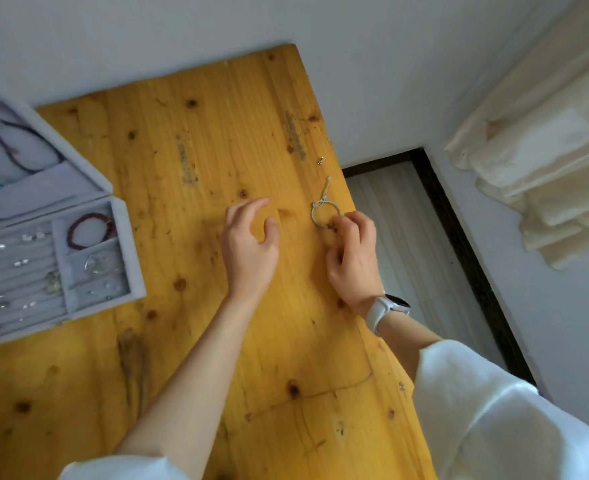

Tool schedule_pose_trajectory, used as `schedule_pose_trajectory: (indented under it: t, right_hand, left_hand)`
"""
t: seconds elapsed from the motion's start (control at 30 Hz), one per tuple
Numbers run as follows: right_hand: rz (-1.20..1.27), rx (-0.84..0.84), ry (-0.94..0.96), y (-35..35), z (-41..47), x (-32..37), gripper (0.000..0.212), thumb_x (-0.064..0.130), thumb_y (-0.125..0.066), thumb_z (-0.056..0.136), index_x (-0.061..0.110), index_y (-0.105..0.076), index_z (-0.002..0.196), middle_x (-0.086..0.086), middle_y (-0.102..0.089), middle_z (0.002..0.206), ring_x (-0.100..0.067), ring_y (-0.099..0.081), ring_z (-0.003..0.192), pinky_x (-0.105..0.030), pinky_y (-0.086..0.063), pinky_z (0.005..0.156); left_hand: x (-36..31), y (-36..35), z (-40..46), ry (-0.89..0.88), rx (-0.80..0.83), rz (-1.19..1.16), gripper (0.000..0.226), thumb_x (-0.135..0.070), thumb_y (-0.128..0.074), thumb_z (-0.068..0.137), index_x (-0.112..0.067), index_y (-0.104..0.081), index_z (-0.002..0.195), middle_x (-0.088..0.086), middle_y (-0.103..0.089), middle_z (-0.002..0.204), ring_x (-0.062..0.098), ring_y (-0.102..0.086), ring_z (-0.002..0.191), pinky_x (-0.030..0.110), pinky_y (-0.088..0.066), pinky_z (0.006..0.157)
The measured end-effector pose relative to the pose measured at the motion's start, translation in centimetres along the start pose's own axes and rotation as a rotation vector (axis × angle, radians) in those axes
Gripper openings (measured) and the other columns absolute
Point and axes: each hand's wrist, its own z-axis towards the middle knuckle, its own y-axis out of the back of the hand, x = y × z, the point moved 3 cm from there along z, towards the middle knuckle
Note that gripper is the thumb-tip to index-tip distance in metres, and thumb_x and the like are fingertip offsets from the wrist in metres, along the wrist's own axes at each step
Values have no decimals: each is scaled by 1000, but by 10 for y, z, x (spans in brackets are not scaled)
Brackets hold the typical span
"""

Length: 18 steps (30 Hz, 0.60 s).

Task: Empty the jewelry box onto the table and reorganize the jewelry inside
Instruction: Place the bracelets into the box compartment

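Nearest the camera, two bare forearms in white sleeves (494, 420) reach out over the yellow wooden worktop (189, 161). The right wrist wears a white watch (388, 308).

The left hand (249, 242) hovers near the middle of the worktop, fingers loosely curved and spread, holding nothing. The right hand (353, 256) sits close to the worktop's right edge, its fingertips pinching the near side of a pale ring-shaped bracelet (324, 214), which lies flat on the wood. A short tail of the bracelet runs from it toward the far right corner.

Just beyond that tail, a tiny metal piece (320, 161) lies alone by the right edge; it is too small to identify.

At the worktop's left edge stands the grey jewelry box (126, 258), open. Its near tray holds rows of small silvery pieces (19, 268) on the left and a dark red bead bracelet (92, 230) in a compartment on the right, with a clear ring-like item in the compartment nearer the camera. The far section of the box holds a dark cord necklace (23, 147).
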Motion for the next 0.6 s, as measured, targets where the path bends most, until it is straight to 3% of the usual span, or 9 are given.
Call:
schedule_pose_trajectory:
  t: [0.1, 0.2, 0.3, 0.4, 0.5, 0.53, 0.6]
  right_hand:
    - [-72, 59, -6, -3, -42, 22, 45, 11, -36, 77, 6, -41, 121, -22, -42, 125, -34, -43, 114, -44, -41, 96]
    - [-137, 182, 47, -23, -97, 59, 44, 11, -42, 76, 9, -42, 119, -20, -50, 121, -34, -46, 108, -51, -40, 92]
    - [-151, 359, 230, -58, -142, 116, 42, 21, -41, 79, 13, -48, 119, -12, -57, 116, -27, -46, 106, -43, -40, 86]
    - [-199, 552, 466, -96, -172, 172, 56, 27, -51, 78, 19, -41, 132, -9, -48, 133, -30, -44, 121, -46, -32, 99]
    - [-371, 712, 619, -126, -184, 202, 68, 22, -64, 74, 23, -38, 137, -11, -38, 143, -32, -36, 130, -55, -29, 103]
    - [-419, 716, 642, -129, -184, 209, 60, 19, -65, 72, 22, -48, 130, -10, -46, 138, -32, -41, 126, -53, -35, 99]
    - [-463, 629, 701, -131, -181, 215, 38, 13, -72, 64, 16, -66, 101, -8, -63, 107, -27, -54, 100, -39, -50, 81]
  left_hand:
    - [22, 61, -60, 73, -85, 77, 29, -15, -49, 81, -7, -65, 103, 4, -57, 102, 15, -54, 96, 26, -43, 87]
    - [53, 124, -117, 194, -184, 168, 29, -10, -48, 79, -4, -66, 101, 13, -60, 102, 18, -53, 98, 21, -37, 88]
    - [91, 184, -160, 304, -235, 369, 36, -16, -45, 78, -4, -66, 105, 17, -59, 111, 35, -53, 106, 37, -37, 94]
    - [133, 228, -191, 493, -89, 690, 48, -30, -49, 82, -13, -55, 126, 15, -42, 140, 40, -33, 128, 57, -27, 99]
    - [158, 249, -213, 483, 146, 840, 64, -56, -29, 85, -28, -32, 143, 5, -18, 155, 32, -11, 140, 57, -11, 106]
    - [162, 253, -216, 458, 189, 846, 68, -60, -20, 83, -31, -27, 144, 3, -14, 155, 31, -8, 141, 55, -8, 107]
    - [164, 256, -216, 443, 209, 829, 73, -63, -13, 79, -32, -26, 144, 2, -12, 156, 30, -6, 142, 54, -7, 108]
